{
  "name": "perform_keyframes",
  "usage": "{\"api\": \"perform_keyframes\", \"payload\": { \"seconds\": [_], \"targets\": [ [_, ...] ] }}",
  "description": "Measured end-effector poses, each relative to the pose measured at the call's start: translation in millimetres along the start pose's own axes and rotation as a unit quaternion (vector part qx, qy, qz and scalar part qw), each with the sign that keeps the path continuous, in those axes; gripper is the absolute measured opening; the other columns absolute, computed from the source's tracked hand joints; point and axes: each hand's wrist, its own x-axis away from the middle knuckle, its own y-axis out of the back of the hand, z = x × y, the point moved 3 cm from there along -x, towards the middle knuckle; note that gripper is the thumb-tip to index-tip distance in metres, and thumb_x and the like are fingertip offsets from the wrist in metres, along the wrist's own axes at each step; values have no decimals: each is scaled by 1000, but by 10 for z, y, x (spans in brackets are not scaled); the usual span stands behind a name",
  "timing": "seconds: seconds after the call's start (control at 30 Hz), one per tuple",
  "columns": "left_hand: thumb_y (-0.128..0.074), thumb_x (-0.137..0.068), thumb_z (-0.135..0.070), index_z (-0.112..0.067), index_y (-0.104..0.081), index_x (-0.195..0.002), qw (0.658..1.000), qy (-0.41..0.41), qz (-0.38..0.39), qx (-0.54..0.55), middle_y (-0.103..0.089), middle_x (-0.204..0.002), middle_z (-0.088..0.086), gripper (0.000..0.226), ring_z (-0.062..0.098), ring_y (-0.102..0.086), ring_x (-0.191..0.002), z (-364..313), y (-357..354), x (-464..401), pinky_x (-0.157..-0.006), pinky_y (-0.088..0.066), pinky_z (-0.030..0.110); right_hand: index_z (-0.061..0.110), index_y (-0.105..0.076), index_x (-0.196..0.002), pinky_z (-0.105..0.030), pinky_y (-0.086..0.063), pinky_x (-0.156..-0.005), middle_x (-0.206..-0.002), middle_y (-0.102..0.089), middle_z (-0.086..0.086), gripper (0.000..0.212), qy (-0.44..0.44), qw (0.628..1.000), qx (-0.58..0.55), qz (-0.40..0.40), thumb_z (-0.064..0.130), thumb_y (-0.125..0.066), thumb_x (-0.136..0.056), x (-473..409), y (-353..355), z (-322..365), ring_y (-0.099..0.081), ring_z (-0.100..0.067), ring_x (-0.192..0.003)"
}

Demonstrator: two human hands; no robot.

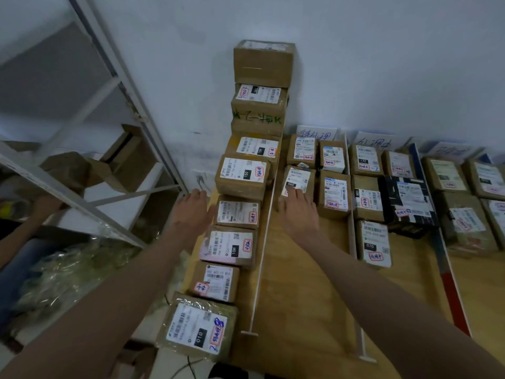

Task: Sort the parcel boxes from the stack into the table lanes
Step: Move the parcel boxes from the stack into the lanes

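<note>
A row of brown parcel boxes [237, 213] with white labels runs along the table's left edge and rises into a stack [263, 67] against the wall. My left hand [192, 207] hovers open beside the box labelled 150 [241, 175], fingers spread, touching nothing I can see. My right hand [297, 207] lies flat, fingertips on the near edge of the box marked 060 [296, 180] in the first lane. It does not grip that box.
White dividers [261, 258] split the wooden table [306, 296] into lanes; the lanes to the right hold several labelled boxes and a black parcel [408, 205]. A metal shelf frame [114, 86] stands left. Another person's arm [32, 217] reaches in at far left.
</note>
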Motion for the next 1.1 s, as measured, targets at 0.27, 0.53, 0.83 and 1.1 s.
{"api": "perform_keyframes", "payload": {
  "seconds": [0.27,0.53,0.83,1.1],
  "targets": [
    [-35,-102,-47,-11,-36,-144,999,8,28,45,-42,-147,14,56,30,-46,-131,180,34,-569,-106,-42,49,14,-34,-147,-50,-45,-101,-140,-48,-12,45,-34,996,-50,66,33,-32,-105,-361,-187,367,-47,-31,-128],
    [-40,-102,-43,-7,-44,-135,988,10,55,147,-48,-134,16,49,32,-51,-119,-50,-209,-878,-94,-46,46,14,-42,-143,-41,-48,-97,-138,-56,-9,39,-117,952,-261,107,22,-40,-105,-747,-415,440,-54,-28,-125],
    [-46,-100,-48,-12,-46,-137,946,77,14,315,-52,-136,8,52,27,-55,-118,-100,-147,-778,-97,-49,46,16,-47,-138,-31,-53,-84,-124,-59,-1,36,-234,862,-443,74,26,-47,-104,-710,-426,401,-58,-15,-105],
    [-72,-83,-49,-13,-42,-136,875,80,-69,472,-42,-134,5,71,20,-50,-121,-22,26,-578,-102,-48,41,17,-40,-126,-30,-60,-64,-103,-73,-11,42,-269,804,-525,75,40,-60,-96,-288,-308,501,-75,-23,-79]
  ]
}}
